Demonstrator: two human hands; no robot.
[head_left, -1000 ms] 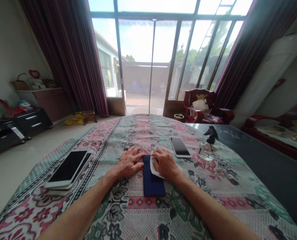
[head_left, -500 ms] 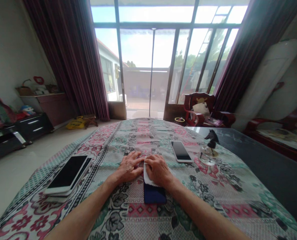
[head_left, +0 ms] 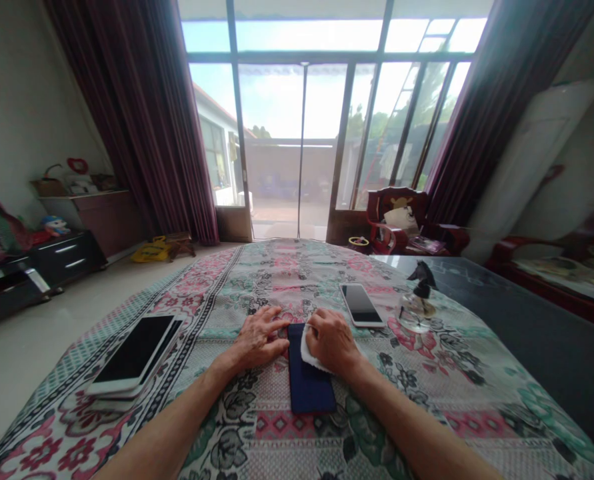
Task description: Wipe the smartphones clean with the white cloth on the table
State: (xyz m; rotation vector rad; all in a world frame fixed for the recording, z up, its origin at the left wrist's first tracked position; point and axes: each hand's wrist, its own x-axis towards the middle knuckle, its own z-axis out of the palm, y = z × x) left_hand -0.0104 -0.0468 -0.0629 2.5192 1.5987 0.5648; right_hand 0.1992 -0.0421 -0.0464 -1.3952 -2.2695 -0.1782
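Note:
A dark blue phone (head_left: 311,390) lies flat on the patterned tablecloth (head_left: 217,387) in front of me. My right hand (head_left: 331,339) is closed on a white cloth (head_left: 311,353), pressed against the phone's upper right part and hiding some of it. My left hand (head_left: 261,339) rests with its fingers spread at the phone's left edge, the fingertips touching or very near it. Beyond my right hand lies a white phone (head_left: 361,305) with a dark screen. To the left, a stack of white-edged phones (head_left: 134,353) sits on the cloth.
A clear glass container with a black horse-head top (head_left: 419,303) stands at the right of the table. Past the table's right edge is a dark, flat surface (head_left: 517,313). A red wooden chair (head_left: 399,217) stands by the glass doors; a yellow bag (head_left: 150,249) lies on the floor.
My right hand has slid rightward with the white cloth, uncovering more of the phone's upper left part. My left hand has stayed nearly in place beside the phone.

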